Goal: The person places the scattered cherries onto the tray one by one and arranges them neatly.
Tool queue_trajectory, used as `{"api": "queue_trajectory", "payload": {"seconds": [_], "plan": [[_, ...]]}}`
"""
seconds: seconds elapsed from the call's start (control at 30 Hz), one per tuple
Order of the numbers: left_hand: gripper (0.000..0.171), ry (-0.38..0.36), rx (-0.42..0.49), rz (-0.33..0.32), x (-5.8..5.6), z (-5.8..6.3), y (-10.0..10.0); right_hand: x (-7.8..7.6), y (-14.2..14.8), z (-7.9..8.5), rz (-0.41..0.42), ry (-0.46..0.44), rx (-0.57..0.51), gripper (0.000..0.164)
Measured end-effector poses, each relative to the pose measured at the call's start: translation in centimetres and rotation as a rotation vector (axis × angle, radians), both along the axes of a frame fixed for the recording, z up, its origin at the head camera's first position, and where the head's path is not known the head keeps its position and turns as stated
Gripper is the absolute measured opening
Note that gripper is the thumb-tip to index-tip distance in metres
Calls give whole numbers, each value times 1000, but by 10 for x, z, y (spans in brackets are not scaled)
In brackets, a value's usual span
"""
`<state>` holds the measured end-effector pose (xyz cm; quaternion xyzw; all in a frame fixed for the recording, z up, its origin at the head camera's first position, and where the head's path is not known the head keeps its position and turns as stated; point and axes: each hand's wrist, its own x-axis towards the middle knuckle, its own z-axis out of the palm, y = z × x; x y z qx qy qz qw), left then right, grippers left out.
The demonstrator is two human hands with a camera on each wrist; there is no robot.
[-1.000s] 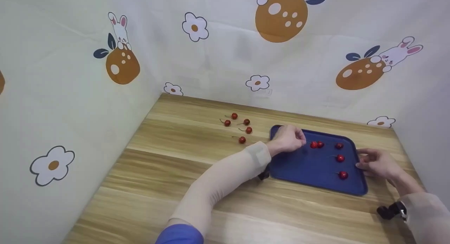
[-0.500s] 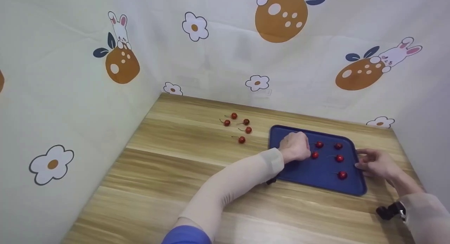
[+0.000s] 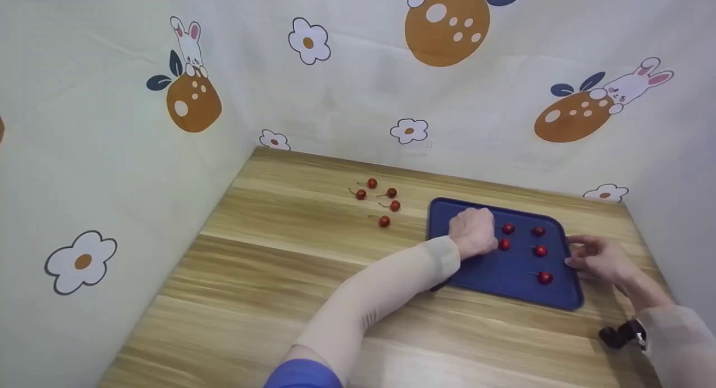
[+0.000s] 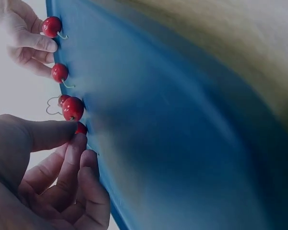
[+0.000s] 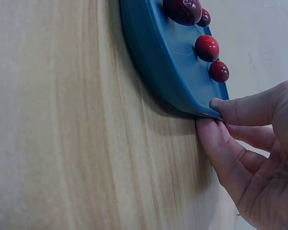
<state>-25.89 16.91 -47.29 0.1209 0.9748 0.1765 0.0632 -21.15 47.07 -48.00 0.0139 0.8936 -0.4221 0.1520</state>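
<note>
A blue tray (image 3: 475, 273) lies on the wooden table, holding several red cherries with stems. Over its left half, my left hand (image 3: 472, 231) pinches a cherry (image 3: 504, 244) by its stem end, close over the tray. Just behind that one sits another cherry (image 3: 508, 228). Three more, including a front cherry (image 3: 545, 277), form a column along the right side. Thumb above and fingers below, my right hand (image 5: 259, 139) grips the tray's right rim. In the left wrist view, thumb and fingertips partly cover a red cherry (image 4: 80, 128).
Left of the tray, several loose cherries, one of them the nearest cherry (image 3: 384, 221), lie on the table (image 3: 268, 276) with stems pointing left. A patterned cloth wall (image 3: 352, 86) closes off the back and sides. Black wrist devices, such as the right wrist camera (image 3: 618, 336), hang below the wrists.
My left hand has moved right and toward the front, bringing its cherry from beside the back cherry to a spot in front of it. The right hand stays on the rim.
</note>
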Motion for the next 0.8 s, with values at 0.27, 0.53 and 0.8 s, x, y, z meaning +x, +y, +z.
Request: {"api": "queue_trajectory", "payload": {"seconds": [0.27,0.53,0.8], "plan": [[19,-2,-15,11,5,-1,5,-1,1,0,0,12,46,72],[19,2,-27,-7,4,-7,4,0,1,-1,-10,8,34,71],[30,-12,21,-33,1,-11,-1,0,0,-1,-12,10,25,72]]}}
